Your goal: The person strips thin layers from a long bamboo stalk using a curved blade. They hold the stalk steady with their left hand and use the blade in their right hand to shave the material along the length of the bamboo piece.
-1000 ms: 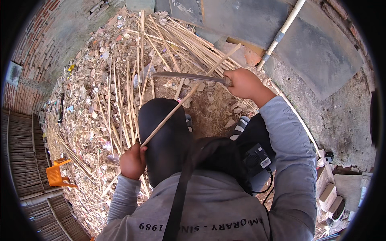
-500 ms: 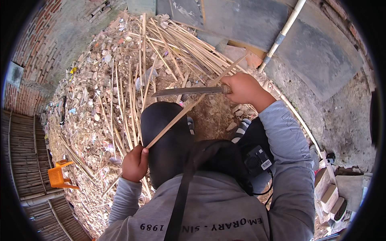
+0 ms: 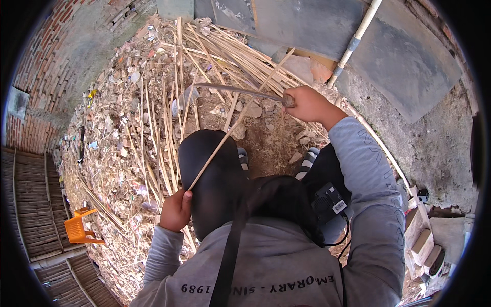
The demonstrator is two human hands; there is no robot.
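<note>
My left hand (image 3: 175, 210) is closed round the near end of a thin bamboo strip (image 3: 221, 144). The strip slants across my dark-covered left knee (image 3: 204, 153), its far end up and to the right over the ground. In my right hand (image 3: 309, 106) is the handle of a machete (image 3: 240, 90), its fingers wrapped round it. The long, slightly curved blade points left and crosses the strip's upper part; whether they touch I cannot tell. Both hands are apart, one on each side of my knees.
Many split bamboo strips (image 3: 240, 48) lie in a pile ahead, with more on the littered ground to the left. A pale pole (image 3: 353, 46) leans at the right by grey panels (image 3: 404, 66). An orange plastic chair (image 3: 76, 228) stands far left, near a bamboo-slat wall (image 3: 30, 199).
My right hand has risen slightly, and the machete blade has moved up and away along the strip. The strip has turned steeper and shows a narrower face.
</note>
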